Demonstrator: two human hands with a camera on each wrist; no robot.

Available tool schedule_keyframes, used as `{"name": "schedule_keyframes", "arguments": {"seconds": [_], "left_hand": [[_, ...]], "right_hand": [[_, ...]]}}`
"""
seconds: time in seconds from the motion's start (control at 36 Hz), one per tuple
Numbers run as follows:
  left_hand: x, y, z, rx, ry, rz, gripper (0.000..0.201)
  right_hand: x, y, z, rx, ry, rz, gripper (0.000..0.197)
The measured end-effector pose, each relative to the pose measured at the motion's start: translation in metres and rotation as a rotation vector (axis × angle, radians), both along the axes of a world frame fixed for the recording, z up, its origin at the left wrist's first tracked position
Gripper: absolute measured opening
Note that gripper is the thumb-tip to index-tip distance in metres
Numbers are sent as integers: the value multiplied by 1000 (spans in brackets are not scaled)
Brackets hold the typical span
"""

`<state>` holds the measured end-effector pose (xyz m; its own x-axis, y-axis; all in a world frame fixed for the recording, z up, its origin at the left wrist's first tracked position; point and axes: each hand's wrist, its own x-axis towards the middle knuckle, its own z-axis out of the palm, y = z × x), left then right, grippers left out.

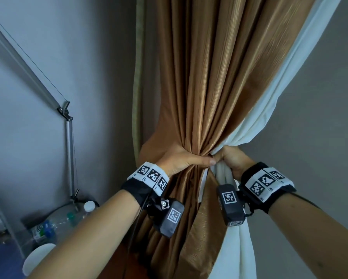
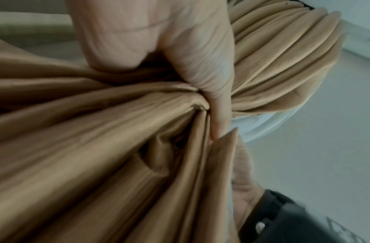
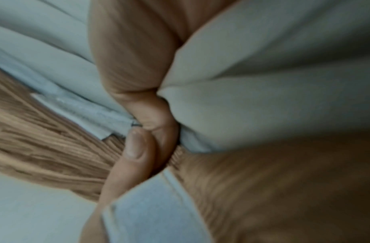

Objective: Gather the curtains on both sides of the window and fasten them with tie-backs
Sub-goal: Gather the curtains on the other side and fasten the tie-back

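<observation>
Both hands clamp one waist: left hand [image 1: 181,160] around the brown curtain [image 1: 209,87], right hand [image 1: 232,160] around its white lining [image 1: 269,109]. Soft, probably slippery; grip the pinched waist.

I see the gathered curtain [image 1: 205,87] hanging in the middle, with its lining [image 1: 273,109] along its 3 o'clock edge. My left hand [image 1: 181,160] wraps the bunched folds from 9 o'clock, and my right hand [image 1: 233,160] grips the lining from 3 o'clock; the two meet thumb to thumb at the waist of the bundle. At 9 o'clock from the curtain a lamp arm [image 1: 68,150] stands before the wall [image 1: 78,57]. At its foot, toward 7 o'clock, bottles [image 1: 48,226] lie near a bowl [image 1: 38,256].
</observation>
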<state>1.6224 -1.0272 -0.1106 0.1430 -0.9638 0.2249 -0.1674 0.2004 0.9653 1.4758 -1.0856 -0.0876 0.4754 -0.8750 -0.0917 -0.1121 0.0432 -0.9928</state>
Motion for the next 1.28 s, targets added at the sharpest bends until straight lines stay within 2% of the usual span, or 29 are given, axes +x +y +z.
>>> {"name": "schedule_keyframes", "arguments": {"seconds": [0.11,0.28,0.42,0.47,0.53,0.58,0.61,0.67,0.72,0.75,0.83,0.89,0.92,1.08,1.22,1.28], "left_hand": [[0,4,1,-33,-14,58,57],[0,11,-3,-48,66,124,73],[-4,9,-10,-47,122,109,66],[-5,7,-12,-57,111,112,79],[-3,3,-15,-48,101,151,101],[0,1,-16,21,44,229,129],[1,2,-15,63,-9,255,139],[7,2,-12,96,-69,230,145],[14,2,-8,79,-72,128,137],[16,2,-7,67,-92,83,129],[14,1,-6,83,-53,-3,91],[11,1,-8,68,37,-28,63],[10,2,-8,64,69,-30,58],[6,-4,-9,81,134,-13,53],[8,-8,-3,113,118,-53,59],[8,-10,-1,120,113,-52,68]], "right_hand": [[-4,5,4,14,42,32,58],[-12,5,2,79,70,96,63],[-10,7,3,75,56,89,42],[-10,5,1,66,37,79,32],[-10,5,-1,57,18,59,17],[-9,5,-1,73,8,39,13],[-8,6,-1,77,9,35,16],[-7,7,0,70,20,38,46],[-8,8,2,74,43,75,70],[-9,8,3,81,51,95,68],[-12,8,5,122,36,138,35],[-13,8,4,102,12,137,30],[-13,7,3,89,15,128,31],[-11,-1,-1,51,14,79,33],[-17,-8,-3,74,22,135,24],[-18,-11,-4,85,20,138,25]]}}
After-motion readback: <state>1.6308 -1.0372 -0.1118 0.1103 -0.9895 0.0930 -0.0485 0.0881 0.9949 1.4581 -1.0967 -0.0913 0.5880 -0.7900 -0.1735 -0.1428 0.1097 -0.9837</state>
